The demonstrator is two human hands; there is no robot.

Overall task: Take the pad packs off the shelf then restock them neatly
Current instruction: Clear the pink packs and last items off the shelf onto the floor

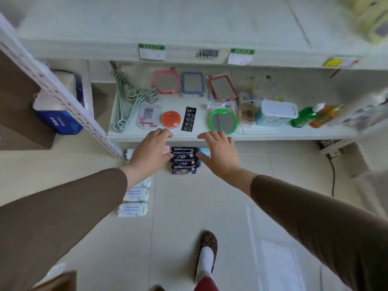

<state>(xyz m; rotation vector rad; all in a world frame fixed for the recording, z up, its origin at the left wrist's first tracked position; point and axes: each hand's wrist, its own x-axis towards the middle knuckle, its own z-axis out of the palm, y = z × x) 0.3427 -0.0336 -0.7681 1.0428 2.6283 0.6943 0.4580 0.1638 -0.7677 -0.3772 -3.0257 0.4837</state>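
Landmark: column of dark navy plastic-wrapped pad packs point(184, 160), lined up on the pale floor tiles just below the front lip of the white metal shelf board point(273, 134).

Far left of it: row of white/pale-blue soft-wrapped pad packs point(134, 201), running back toward the camera.

Just left: left hand point(151, 153), fingers spread and only loosely bent, holding nothing. Its thumb side looks to be touching the dark column, but I can't confirm contact. A sliver of a pink pack point(167, 148) shows between hand and column.

Just right: right hand point(220, 152), fingers extended and splayed, holding nothing, with the thumb near the column's right edge. A light blue pack point(204, 152) sits behind that thumb.

Handling, my read: the packs are light, soft and compressible, in slick film, not fragile. A one-handed pinch would likely slip or fan the stack. Better to clamp the column from both long sides with flat palms, squeeze slightly and lift it as one block. Keep pressure even or the middle packs may squirt out.
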